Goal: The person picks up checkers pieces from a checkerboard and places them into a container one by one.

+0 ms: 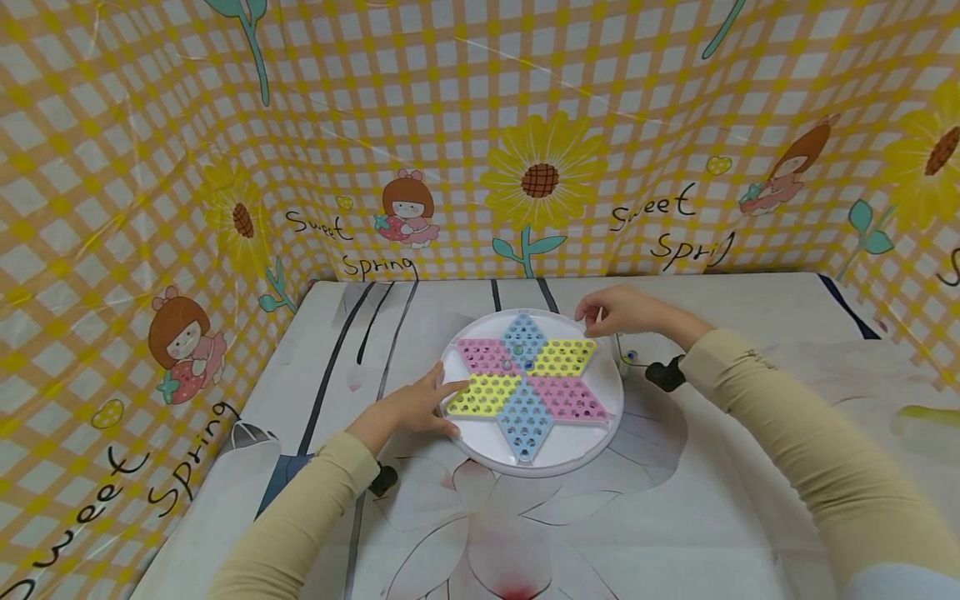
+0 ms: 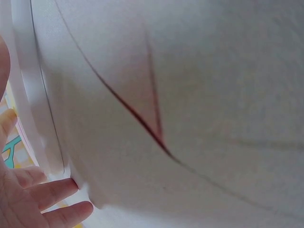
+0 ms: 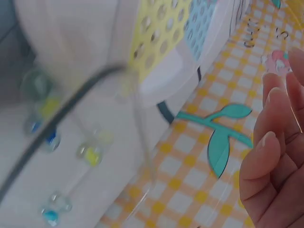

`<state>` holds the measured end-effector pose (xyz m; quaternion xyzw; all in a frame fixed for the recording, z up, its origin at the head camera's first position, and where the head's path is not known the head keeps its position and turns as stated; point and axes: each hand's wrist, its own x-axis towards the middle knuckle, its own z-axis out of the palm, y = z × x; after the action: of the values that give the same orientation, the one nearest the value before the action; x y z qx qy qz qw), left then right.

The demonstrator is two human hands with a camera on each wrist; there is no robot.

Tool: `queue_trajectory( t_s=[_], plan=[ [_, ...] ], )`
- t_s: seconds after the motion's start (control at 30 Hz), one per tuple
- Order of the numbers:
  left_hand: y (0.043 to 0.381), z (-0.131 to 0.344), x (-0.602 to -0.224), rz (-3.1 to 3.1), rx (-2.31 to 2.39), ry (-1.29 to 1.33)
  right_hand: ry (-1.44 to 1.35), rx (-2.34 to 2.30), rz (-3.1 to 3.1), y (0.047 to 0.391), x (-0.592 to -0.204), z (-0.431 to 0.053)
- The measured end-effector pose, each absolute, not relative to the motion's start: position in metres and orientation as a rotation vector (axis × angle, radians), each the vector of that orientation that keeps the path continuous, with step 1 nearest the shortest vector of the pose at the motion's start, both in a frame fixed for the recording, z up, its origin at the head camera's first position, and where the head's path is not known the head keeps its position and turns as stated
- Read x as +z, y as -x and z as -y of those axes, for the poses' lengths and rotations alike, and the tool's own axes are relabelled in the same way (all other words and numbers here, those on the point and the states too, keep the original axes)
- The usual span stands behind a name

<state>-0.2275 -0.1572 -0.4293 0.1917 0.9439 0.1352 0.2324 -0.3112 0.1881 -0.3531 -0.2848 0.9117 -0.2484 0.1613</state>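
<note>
A round white Chinese checkers board (image 1: 573,442) with a pink, yellow and blue star lies on the table. Several glass marbles (image 1: 507,364) sit near the star's centre. My left hand (image 1: 411,407) rests at the board's left rim, fingers spread and one reaching over the yellow point; the left wrist view catches its fingers (image 2: 52,192) beside the rim. Just beyond the upper right rim is my right hand (image 1: 621,312), its fingers bent loosely. In the right wrist view those fingers (image 3: 268,152) show nothing held, though the thumb side is partly cut off.
More loose marbles (image 3: 89,154) lie on the table right of the board, near a blurred clear edge and a dark wire. A yellow checked cloth (image 1: 450,100) with sunflowers stands up behind and at the sides. The table cover (image 1: 675,517) bears a printed flower.
</note>
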Motion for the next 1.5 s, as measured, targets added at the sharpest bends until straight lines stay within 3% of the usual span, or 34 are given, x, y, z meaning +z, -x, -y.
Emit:
queue_trajectory(
  t_s=[1.5],
  plan=[
    [0.227, 0.158, -0.428, -2.596, 0.362, -0.55, 0.952, -0.622, -2.455, 0.313, -0.408, -0.115]
  ],
)
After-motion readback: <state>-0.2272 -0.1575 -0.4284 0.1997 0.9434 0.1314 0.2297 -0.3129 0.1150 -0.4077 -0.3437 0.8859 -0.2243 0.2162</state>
